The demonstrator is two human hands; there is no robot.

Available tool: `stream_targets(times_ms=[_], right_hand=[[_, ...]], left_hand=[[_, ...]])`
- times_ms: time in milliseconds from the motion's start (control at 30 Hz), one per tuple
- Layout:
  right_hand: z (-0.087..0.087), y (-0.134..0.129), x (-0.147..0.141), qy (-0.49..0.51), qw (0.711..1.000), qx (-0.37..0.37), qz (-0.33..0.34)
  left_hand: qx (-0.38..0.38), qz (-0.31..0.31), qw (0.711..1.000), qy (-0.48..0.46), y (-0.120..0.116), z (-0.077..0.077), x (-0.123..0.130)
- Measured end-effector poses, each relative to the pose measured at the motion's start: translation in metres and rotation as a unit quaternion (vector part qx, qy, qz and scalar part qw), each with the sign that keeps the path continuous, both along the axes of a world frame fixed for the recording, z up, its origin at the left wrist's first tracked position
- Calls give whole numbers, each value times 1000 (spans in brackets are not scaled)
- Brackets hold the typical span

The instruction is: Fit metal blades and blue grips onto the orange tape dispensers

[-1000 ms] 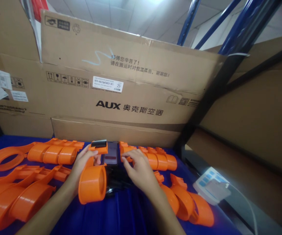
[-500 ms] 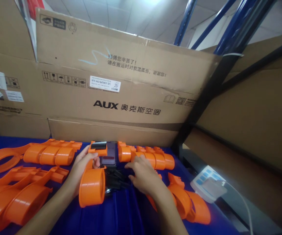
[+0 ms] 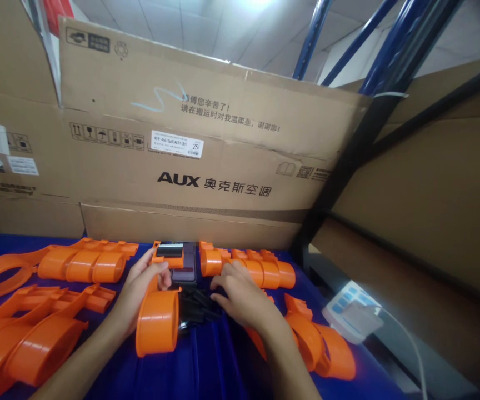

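- While both hands sit low in the middle of the frame, the left hand (image 3: 140, 291) is curled around an orange tape holder (image 3: 159, 311), thumb pressed on its top end
- That orange tape holder stands on the blue counter (image 3: 206, 361), bottom middle, with its big round end facing us
- The right hand (image 3: 242, 297) is half open, fingers bent down on a pile of small black parts (image 3: 196, 308) just right of the holder; I cannot tell if it grips one
- A dark phone (image 3: 184, 266) lies just above the pile, between the two hands
- More orange parts lie around: a row (image 3: 248, 266) behind the right hand, some (image 3: 319, 347) at lower right, and many (image 3: 35, 328) at the left
- Big brown boxes (image 3: 206, 155) fill the back
- A white remote (image 3: 350, 316) rests at the right edge
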State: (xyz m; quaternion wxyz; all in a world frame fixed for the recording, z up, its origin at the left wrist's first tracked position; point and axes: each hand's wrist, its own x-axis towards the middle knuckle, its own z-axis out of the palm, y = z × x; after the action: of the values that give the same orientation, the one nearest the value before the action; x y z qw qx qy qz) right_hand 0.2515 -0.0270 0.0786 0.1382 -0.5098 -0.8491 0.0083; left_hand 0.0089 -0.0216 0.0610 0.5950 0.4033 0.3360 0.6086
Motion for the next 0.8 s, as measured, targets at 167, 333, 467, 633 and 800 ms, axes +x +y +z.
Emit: stream_targets(times_ms=[167,333,467,633,800], right_hand=[[2,6,-4,-7,999,48,3],[5,9,-8,57,995,73,-20],[0,11,-12,229,973,15,-14],[-18,18,-25,478,869,-124,-27],[-16,19,-34,629,755,-185,-3]], left_hand=[[-1,-5,1000,-5,-1,-1,1],[9,-4,999,38,0,-6,1],[8,-10,998,54,4,-11,2],[-6,-22,997,74,6,-16,6],[-4,-31,997,72,5,-17,6]])
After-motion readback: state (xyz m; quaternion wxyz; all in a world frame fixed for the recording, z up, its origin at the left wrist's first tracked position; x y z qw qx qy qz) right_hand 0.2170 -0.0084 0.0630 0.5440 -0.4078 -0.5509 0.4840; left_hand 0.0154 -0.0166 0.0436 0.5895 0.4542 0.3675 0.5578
